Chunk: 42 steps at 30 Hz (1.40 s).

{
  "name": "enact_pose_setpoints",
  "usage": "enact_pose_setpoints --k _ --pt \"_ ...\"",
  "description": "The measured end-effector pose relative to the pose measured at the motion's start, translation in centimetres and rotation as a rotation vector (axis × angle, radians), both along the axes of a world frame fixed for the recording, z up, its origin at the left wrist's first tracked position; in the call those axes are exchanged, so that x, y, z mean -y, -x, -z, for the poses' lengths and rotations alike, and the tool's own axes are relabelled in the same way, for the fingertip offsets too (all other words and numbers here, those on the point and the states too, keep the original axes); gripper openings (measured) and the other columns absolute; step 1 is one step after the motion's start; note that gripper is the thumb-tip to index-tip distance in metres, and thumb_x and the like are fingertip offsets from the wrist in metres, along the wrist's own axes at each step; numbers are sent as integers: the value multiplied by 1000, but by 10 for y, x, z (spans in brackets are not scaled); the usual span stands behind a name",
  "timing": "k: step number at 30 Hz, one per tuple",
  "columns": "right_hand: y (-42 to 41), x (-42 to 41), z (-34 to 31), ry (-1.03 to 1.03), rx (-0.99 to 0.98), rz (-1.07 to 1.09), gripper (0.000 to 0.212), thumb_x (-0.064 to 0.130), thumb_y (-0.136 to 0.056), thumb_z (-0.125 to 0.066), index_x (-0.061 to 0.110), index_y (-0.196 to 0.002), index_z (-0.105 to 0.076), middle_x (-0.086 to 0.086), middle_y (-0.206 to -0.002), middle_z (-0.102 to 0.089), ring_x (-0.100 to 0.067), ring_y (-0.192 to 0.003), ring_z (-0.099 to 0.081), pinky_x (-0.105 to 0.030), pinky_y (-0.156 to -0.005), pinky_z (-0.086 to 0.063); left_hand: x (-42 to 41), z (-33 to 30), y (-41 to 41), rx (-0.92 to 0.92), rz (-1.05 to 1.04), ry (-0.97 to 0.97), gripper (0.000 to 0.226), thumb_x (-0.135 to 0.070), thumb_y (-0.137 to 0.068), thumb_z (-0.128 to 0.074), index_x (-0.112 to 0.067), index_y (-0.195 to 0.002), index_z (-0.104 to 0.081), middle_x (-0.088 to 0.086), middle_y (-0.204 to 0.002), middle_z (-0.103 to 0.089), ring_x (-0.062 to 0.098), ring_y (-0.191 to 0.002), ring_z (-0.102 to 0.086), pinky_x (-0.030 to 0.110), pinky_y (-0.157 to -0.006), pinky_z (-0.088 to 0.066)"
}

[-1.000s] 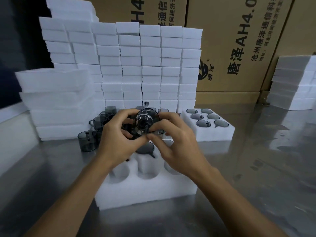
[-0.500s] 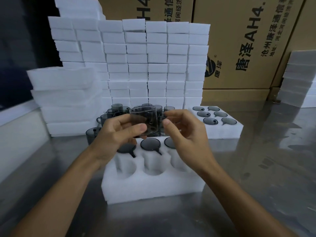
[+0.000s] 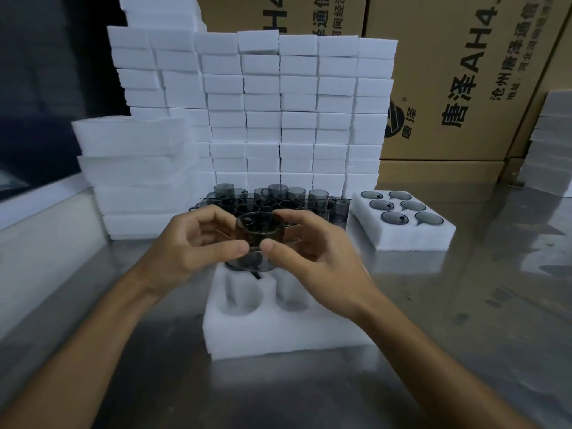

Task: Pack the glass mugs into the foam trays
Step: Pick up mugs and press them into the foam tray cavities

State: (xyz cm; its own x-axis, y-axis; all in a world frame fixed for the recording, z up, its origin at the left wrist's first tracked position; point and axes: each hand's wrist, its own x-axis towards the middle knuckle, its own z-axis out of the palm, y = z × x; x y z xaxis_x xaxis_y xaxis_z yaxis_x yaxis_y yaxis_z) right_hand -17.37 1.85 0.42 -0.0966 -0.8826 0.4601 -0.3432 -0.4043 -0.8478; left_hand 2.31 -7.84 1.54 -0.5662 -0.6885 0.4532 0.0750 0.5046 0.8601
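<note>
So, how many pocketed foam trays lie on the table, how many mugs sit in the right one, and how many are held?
Pocketed foam trays: 2 (near tray, right tray)
Mugs in the right tray: 6
Held mug, in left hand and right hand: 1
Total: 9
Loose mugs behind: too crowded to count.
</note>
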Motion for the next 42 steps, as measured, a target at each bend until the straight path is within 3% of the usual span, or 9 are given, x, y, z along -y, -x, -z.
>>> enact_pose_setpoints --k 3,6,12,16,24,29,35,38,42 --pt "-4 -2 1 -26 13 -53 36 29 -85 -78 30 -116 -61 7 -94 -71 -6 -82 -72 -17 -69 -54 3 3 -8 -2 5 -67 71 -46 -47 -91 -7 -99 -64 4 -89 -70 15 -78 -65 21 -69 -53" --pt "-4 -2 2 -87 12 -83 37 26 -86 -77 24 -117 -59 0 -99 -73 -11 -85 -73 -25 -75 -58 4 7 -11 31 14 -37 56 -35 -51 -89 -12 -97 -68 9 -100 -72 22 -90 -68 26 -78 -55" --pt "-3 0 8 -148 -141 -94 44 33 -80 -80 27 -117 -57 8 -103 -75 -3 -95 -69 -30 -84 -55 4 10 -23 124 1 -46 82 -47 -39 -96 -17 -109 -67 10 -106 -71 29 -97 -66 29 -75 -54" --pt "-5 -1 10 -170 -230 -84 47 42 -76 -79 35 -117 -57 14 -107 -72 2 -101 -65 -31 -84 -53 2 12 -27 204 24 -26 63 -35 -44 -93 -24 -103 -73 12 -106 -69 36 -105 -61 41 -73 -48" --pt "-8 -4 9 -152 -345 -80 45 54 -74 -77 42 -112 -56 16 -109 -70 5 -107 -61 -22 -80 -47 2 11 -37 291 40 -30 52 -27 -48 -92 -25 -97 -75 3 -97 -70 19 -95 -65 23 -69 -52" --pt "-8 -4 11 -139 -413 -42 48 61 -71 -75 43 -112 -56 18 -109 -68 8 -107 -59 -26 -82 -53 4 14 -39 353 40 -49 57 -32 -48 -93 -27 -102 -75 -1 -105 -70 18 -103 -64 26 -74 -55" --pt "-8 -2 13 -112 -440 -30 50 63 -73 -72 39 -115 -59 20 -110 -67 11 -107 -58 -21 -80 -51 4 16 -38 360 46 -50 58 -36 -48 -92 -29 -102 -75 1 -107 -71 18 -106 -64 27 -77 -55" --pt "-9 -2 13 -97 -436 -34 41 59 -80 -70 40 -115 -61 21 -111 -68 11 -106 -59 -18 -79 -49 3 14 -39 325 82 -53 53 -32 -50 -90 -25 -101 -75 3 -107 -71 19 -106 -65 22 -79 -53" --pt "-9 -2 12 -78 -464 -34 45 54 -84 -71 39 -125 -60 21 -112 -68 11 -107 -58 -16 -79 -49 2 13 -38 324 93 -25 50 -35 -53 -87 -27 -101 -76 5 -108 -73 19 -106 -66 24 -83 -53"
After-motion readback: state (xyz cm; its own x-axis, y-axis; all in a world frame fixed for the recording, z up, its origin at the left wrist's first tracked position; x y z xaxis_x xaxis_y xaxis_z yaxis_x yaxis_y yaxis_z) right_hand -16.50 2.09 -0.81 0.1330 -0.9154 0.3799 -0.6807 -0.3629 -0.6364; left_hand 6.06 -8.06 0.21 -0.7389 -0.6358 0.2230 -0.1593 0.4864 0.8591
